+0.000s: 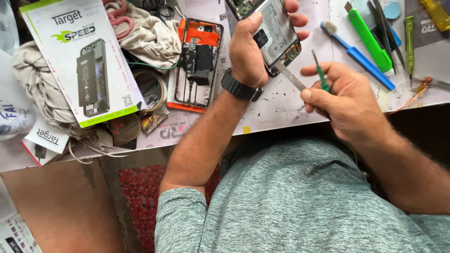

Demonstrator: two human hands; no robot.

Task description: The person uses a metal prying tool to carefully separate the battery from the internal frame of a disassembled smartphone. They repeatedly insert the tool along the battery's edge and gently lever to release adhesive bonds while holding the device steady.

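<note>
Already opened, the phone (274,35) is gripped by the left hand (251,47), while the right hand (344,100) pinches a screwdriver (320,75) at 4 o'clock (battery still seated).
</note>
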